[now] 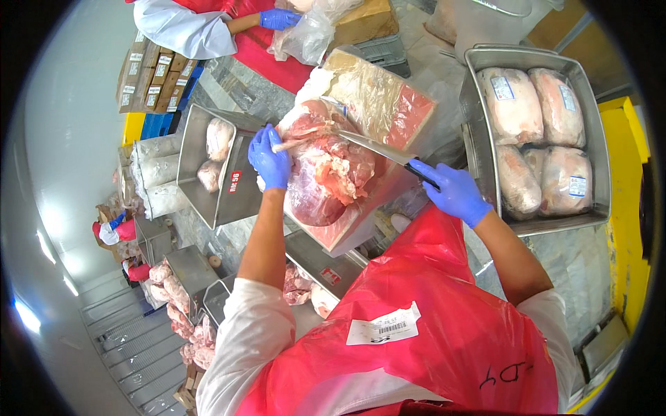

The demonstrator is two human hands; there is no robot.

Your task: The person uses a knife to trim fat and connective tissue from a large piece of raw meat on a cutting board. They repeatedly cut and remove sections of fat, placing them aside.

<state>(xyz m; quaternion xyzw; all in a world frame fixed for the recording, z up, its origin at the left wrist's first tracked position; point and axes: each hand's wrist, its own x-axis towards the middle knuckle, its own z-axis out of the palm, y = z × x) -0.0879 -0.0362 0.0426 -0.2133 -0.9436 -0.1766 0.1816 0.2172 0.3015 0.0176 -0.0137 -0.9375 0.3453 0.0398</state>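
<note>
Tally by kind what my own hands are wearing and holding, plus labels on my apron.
Blue gloves, on your left hand and right hand: 2
Black-handled knife: 1
Raw meat cut: 1
White apron label: 1
Total: 5

Red apron [451, 298], white sleeves [255, 319], blue-gloved hands [456, 195]

Brown boxes [158, 75] sit on a blue pallet [158, 125].

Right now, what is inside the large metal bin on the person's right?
Inside the metal bin, four large plastic-wrapped meat pieces show, with part of what looks like another between them. Whatever lies beneath them is covered.
</note>
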